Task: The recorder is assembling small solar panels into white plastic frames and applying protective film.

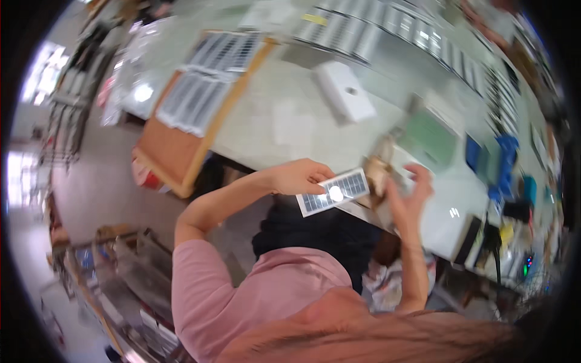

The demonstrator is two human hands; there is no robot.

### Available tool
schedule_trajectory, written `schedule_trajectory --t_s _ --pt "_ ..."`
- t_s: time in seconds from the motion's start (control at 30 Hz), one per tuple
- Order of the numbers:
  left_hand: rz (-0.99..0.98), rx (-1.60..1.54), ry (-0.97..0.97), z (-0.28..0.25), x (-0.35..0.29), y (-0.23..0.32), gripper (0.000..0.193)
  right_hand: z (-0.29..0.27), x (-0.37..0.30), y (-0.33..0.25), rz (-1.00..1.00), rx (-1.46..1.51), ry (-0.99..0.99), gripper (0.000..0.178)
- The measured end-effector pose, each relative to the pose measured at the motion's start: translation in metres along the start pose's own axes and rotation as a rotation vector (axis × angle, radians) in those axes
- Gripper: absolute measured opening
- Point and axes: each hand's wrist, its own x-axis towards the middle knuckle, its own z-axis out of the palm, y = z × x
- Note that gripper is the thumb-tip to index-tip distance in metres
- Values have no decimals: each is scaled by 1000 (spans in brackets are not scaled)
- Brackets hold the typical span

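My left hand (302,176) grips a small solar panel (334,192) by its upper left edge. The panel is a white-rimmed strip with dark cells and a bright glare spot, held tilted over the table's near edge. To its right, my right hand (413,196) has thumb and fingers apart with nothing between them. Just left of that hand lies a blurred tan and brown object (378,172), whose kind I cannot make out. Behind it on the table is a green mat (430,139).
A wood-framed board (171,158) bearing several panels (195,101) overhangs the table's left edge. A white box (346,92) stands mid-table. Rows of panels (339,35) line the far side. Blue items (505,164) and a black object (468,239) lie at the right.
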Motion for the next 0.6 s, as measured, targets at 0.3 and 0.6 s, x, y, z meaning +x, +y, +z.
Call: schedule_trajectory --t_s 0.3,0.6 --pt "43 238 1241 -202 -224 -25 52 -41 31 79 -63 -443 138 44" --pt "-167 358 1157 -332 -232 -64 53 -51 63 94 -186 -535 -78 37"
